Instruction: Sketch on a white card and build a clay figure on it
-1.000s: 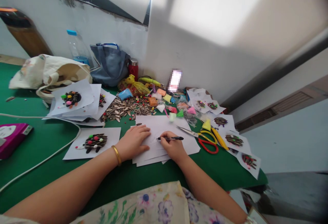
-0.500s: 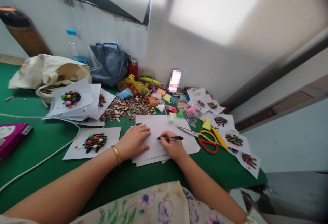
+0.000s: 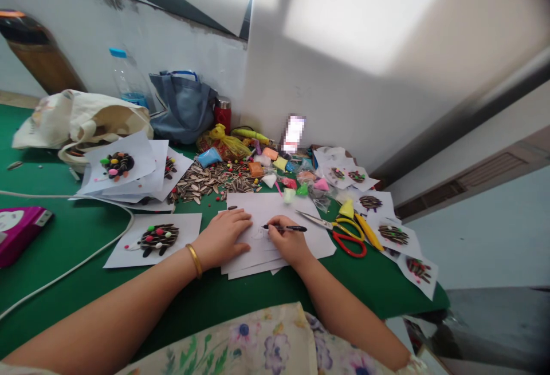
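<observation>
My right hand point(image 3: 289, 244) is closed round a black pen point(image 3: 287, 228), its tip resting on the top sheet of a small stack of white paper point(image 3: 275, 209) on the green table point(image 3: 77, 232). My left hand point(image 3: 223, 236) lies flat on the left part of that stack, fingers stretched out, a gold bangle on the wrist. A faint drawn outline shows on the paper just left of the pen tip.
Red and yellow scissors point(image 3: 344, 233) lie right of the paper. A heap of sunflower seeds point(image 3: 206, 180) and bits of coloured clay point(image 3: 279, 172) sit behind. Several sheets with seed pictures point(image 3: 158, 237) lie left and right. Bags point(image 3: 180, 106), a bottle point(image 3: 126, 80) and a white cable point(image 3: 86, 257) are at the left.
The pen and my right hand have shifted slightly up and to the left on the paper. My left hand stays flat on the stack.
</observation>
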`<state>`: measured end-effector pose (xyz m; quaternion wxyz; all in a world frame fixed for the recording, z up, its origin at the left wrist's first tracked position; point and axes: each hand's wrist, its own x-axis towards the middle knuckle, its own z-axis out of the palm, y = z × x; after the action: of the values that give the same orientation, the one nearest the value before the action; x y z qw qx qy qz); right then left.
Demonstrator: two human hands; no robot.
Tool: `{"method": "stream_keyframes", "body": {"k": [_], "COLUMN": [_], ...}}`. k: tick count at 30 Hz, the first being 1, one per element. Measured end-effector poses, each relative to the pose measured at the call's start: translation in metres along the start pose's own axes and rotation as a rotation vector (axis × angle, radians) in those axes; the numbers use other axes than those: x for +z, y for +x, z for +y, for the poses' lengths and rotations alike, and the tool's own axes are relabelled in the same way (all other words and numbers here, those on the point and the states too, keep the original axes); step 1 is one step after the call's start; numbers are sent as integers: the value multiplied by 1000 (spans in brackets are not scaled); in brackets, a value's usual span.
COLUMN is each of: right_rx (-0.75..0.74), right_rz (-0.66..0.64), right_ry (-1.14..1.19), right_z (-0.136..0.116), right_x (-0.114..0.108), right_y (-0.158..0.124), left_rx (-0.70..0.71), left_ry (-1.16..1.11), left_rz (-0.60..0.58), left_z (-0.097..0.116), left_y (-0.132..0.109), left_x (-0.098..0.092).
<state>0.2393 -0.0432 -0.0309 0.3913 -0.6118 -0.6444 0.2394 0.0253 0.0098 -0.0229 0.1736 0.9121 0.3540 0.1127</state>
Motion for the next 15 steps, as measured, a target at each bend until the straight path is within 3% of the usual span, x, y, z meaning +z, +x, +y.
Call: {"method": "stream_keyframes", "body": {"k": [15], "right_rx": [1], "right_rz": [22], "right_ry": [-29], "right_z": [0], "right_x": [0], "right_y": [-1], "left_rx": [0], "left_ry": [-5], "left_rz": [10], "left_z": [0], "left_y": [1], "left_x": [0]}}
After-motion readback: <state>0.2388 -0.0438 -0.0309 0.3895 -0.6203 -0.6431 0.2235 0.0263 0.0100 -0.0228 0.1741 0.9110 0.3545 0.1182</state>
